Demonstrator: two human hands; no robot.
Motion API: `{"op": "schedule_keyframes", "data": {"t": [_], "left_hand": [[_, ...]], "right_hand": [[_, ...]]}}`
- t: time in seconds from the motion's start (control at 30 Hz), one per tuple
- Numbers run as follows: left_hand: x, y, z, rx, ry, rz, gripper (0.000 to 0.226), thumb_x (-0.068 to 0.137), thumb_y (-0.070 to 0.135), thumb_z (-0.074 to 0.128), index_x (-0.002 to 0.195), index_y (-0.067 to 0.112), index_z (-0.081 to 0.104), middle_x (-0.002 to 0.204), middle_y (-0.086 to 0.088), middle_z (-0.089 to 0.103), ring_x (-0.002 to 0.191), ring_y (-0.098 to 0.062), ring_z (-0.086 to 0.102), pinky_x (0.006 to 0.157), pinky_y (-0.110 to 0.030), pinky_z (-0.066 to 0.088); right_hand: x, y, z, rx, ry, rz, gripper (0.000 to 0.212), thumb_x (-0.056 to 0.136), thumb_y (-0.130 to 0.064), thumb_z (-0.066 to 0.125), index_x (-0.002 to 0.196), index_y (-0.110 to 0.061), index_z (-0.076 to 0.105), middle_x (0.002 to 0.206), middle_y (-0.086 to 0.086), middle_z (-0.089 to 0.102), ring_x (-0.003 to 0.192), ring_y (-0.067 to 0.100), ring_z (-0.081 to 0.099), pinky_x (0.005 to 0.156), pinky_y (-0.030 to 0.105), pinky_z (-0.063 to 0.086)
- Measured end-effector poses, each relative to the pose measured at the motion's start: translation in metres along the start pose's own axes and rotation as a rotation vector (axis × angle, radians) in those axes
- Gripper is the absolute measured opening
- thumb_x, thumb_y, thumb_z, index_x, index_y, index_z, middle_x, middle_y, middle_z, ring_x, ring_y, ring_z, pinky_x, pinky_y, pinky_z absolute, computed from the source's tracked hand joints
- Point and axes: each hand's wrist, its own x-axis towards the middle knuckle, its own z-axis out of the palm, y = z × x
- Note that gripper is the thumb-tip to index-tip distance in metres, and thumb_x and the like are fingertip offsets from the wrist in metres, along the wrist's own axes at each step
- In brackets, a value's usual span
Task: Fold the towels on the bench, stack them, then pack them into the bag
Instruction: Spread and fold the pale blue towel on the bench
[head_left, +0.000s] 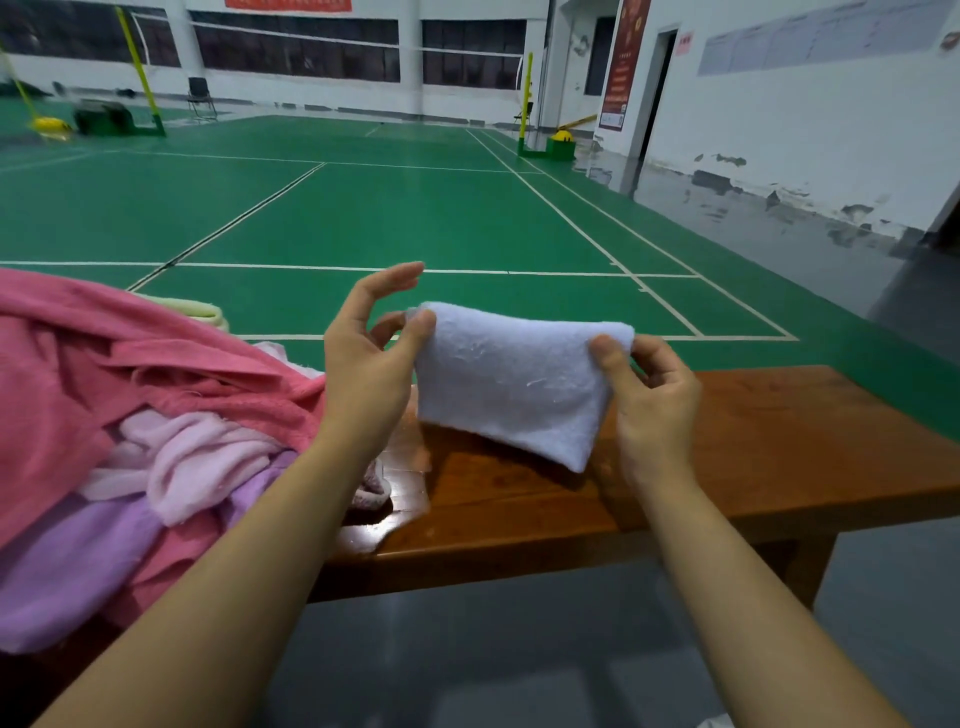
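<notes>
1. Stretching across the background: green badminton court floor (363, 208) with white lines, yellow net posts (137, 62), white walls.
2. Running left to right in the foreground: glossy brown wooden bench (779, 441), right half bare.
3. Heaped on the bench's left end: unfolded towels, a large deep pink towel (78, 353) on top, a pale pink towel (197, 457) and a lilac towel (67, 571) below it, a cream edge (200, 310) poking out behind.
4. Held up just above the middle of the bench: small white towel (514, 379), folded, lower right corner hanging to a point, not clearly touching the wood.
5. Pinching the white towel's upper left corner: left hand (363, 364), thumb and one fingertip closed on the cloth, remaining fingers raised and spread apart.
6. Pinching the upper right corner: right hand (654, 395), thumb pressed on the front, fingers curled behind the cloth.
7. No bag in view.
</notes>
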Motion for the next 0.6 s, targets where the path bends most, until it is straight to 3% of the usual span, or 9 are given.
{"op": "schedule_keyframes", "data": {"t": [0.07, 0.13, 0.2, 0.3, 0.4, 0.5, 0.6], "left_hand": [[0.003, 0.001, 0.001, 0.052, -0.003, 0.105, 0.028, 0.096, 0.010, 0.066, 0.119, 0.025, 0.067, 0.121, -0.013, 0.063, 0.085, -0.011, 0.064, 0.080, -0.027, 0.051], [0.006, -0.001, 0.002, 0.148, -0.015, 0.201, 0.025, 0.097, 0.010, 0.064, 0.112, 0.029, 0.068, 0.125, -0.002, 0.058, 0.102, -0.017, 0.064, 0.086, -0.028, 0.051], [0.005, -0.005, 0.005, 0.251, -0.055, 0.209, 0.024, 0.099, 0.009, 0.061, 0.111, 0.029, 0.068, 0.131, 0.007, 0.052, 0.121, -0.013, 0.056, 0.096, -0.024, 0.047], [0.004, -0.028, 0.006, 0.411, -0.154, 0.047, 0.025, 0.099, 0.008, 0.059, 0.115, 0.025, 0.067, 0.140, 0.004, 0.042, 0.129, -0.006, 0.045, 0.102, -0.014, 0.037], [0.001, -0.054, 0.001, 0.655, -0.356, -0.232, 0.034, 0.097, 0.011, 0.060, 0.130, 0.021, 0.060, 0.144, -0.007, 0.040, 0.117, -0.020, 0.058, 0.107, -0.033, 0.042], [-0.003, -0.060, -0.003, 0.874, -0.408, -0.275, 0.040, 0.097, 0.020, 0.061, 0.137, 0.021, 0.056, 0.138, -0.009, 0.046, 0.121, -0.028, 0.053, 0.108, -0.040, 0.040], [-0.006, -0.048, 0.000, 0.965, -0.489, -0.214, 0.040, 0.098, 0.031, 0.059, 0.137, 0.023, 0.055, 0.136, -0.010, 0.048, 0.129, -0.032, 0.045, 0.109, -0.042, 0.036]], "right_hand": [[0.000, -0.005, 0.001, -0.016, 0.004, -0.045, 0.013, 0.090, -0.025, 0.075, 0.092, -0.016, 0.067, 0.081, -0.012, 0.069, 0.071, 0.000, 0.063, 0.061, 0.021, 0.051], [0.001, -0.007, 0.002, -0.048, -0.001, -0.046, 0.020, 0.091, -0.029, 0.073, 0.103, -0.015, 0.065, 0.091, -0.010, 0.068, 0.073, -0.001, 0.063, 0.062, 0.020, 0.050], [0.005, -0.001, 0.000, -0.132, -0.040, -0.021, 0.028, 0.092, -0.026, 0.074, 0.114, -0.014, 0.062, 0.103, -0.007, 0.067, 0.083, -0.003, 0.063, 0.069, 0.016, 0.050], [0.013, 0.024, -0.004, -0.363, -0.148, 0.164, 0.039, 0.089, -0.027, 0.076, 0.122, -0.014, 0.062, 0.118, -0.002, 0.067, 0.105, 0.012, 0.063, 0.083, 0.023, 0.049], [0.009, 0.049, -0.009, -0.746, -0.310, 0.319, 0.043, 0.087, -0.034, 0.077, 0.122, -0.013, 0.063, 0.123, 0.004, 0.066, 0.108, 0.022, 0.063, 0.086, 0.033, 0.049], [0.004, 0.047, -0.011, -1.035, -0.300, 0.262, 0.048, 0.089, -0.044, 0.072, 0.127, -0.019, 0.058, 0.130, 0.003, 0.056, 0.107, 0.023, 0.059, 0.083, 0.032, 0.045], [-0.001, 0.035, 0.001, -1.023, -0.315, -0.011, 0.037, 0.097, -0.042, 0.062, 0.127, -0.021, 0.060, 0.138, 0.000, 0.050, 0.126, 0.021, 0.051, 0.102, 0.035, 0.042]]}}
